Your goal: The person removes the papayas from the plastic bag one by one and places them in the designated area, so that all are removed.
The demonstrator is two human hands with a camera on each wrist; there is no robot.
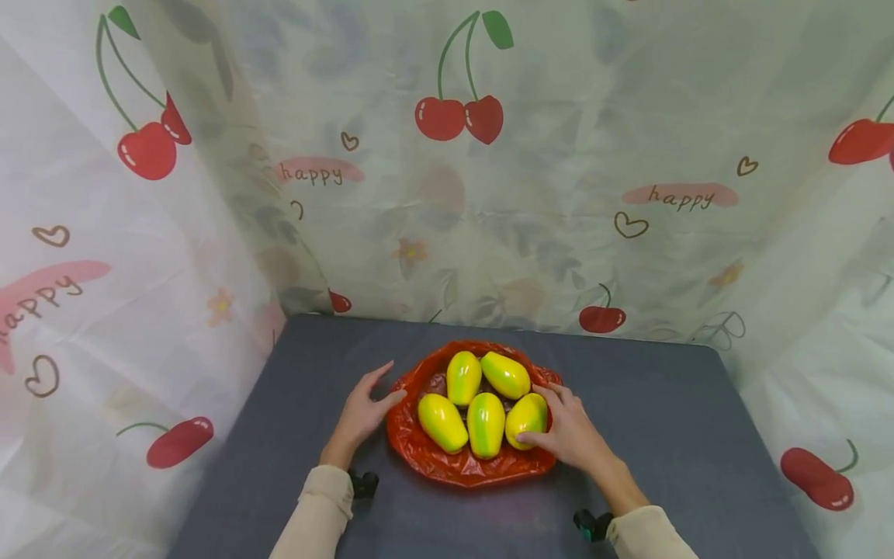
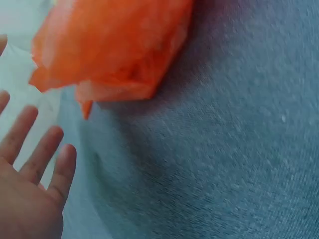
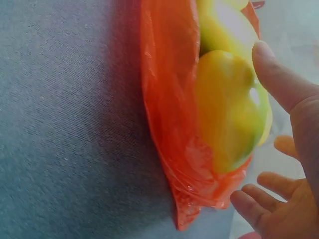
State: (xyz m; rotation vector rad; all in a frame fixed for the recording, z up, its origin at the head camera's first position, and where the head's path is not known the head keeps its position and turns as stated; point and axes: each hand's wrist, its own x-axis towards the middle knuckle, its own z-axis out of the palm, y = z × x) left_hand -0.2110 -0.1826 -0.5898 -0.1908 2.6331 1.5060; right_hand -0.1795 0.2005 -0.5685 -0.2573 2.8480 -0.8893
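Observation:
Several yellow-green mangoes lie in an opened red plastic bag [image 1: 471, 472], whose rim is spread round them. My right hand [image 1: 576, 435] is at the bag's right side, thumb and fingers spread about the rightmost mango [image 1: 524, 423]. In the right wrist view the thumb reaches alongside that mango [image 3: 227, 109], and the other fingers stand apart from each other near the bag's edge. My left hand [image 1: 362, 415], fingers extended and holding nothing, is by the bag's left rim. The left wrist view shows its spread fingers beside the red bag [image 2: 124, 45].
A dark grey cloth-covered table [image 1: 670, 435] bears the bag. White curtains [image 1: 531, 210] printed with cherries surround the table at the back and both sides. Each wrist wears a small black device, one [image 1: 365, 485] on the left.

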